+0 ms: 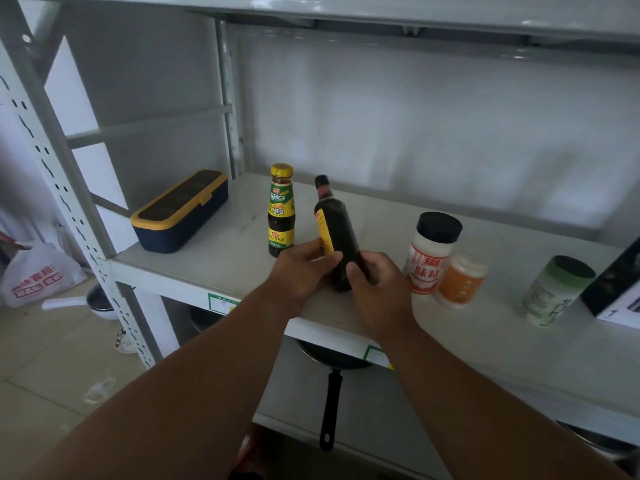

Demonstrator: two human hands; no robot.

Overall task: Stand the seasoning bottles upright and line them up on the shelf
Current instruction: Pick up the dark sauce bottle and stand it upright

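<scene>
Both hands on one item at near shelf edge. Left hand [304,268] pinching the lower body of the tall dark glass sauce bottle with yellow side label and dark red cap [337,237], thumb over the label; right hand [375,289] curled round the base from the right side. Bottle tilted, cap leaning far and to the left, base apparently just off the white shelf board [214,265] or barely touching; cannot tell which, fingers hide it.

Step in hand, judged: bring this bottle upright and set it in line.

- Pivot about the base, not the neck; glass looks heavy at the bottom and narrow on top, so likely to tip if released early.
- Seat base flat before loosening either grip.
- Watch the cap's swing: short dark sauce bottle with yellow cap and green-yellow label [281,211] already standing just to the left, slightly farther in. Contact could knock it over.
- Use that standing bottle as row reference.

To the right, well apart: white jar with black lid and red label [431,254], upright, with smaller orange-labelled white jar [460,280] touching or just beside it. Farther right, green-and-white canister [556,291], upright.

Far left: navy box with yellow-rimmed lid [180,213].
</scene>
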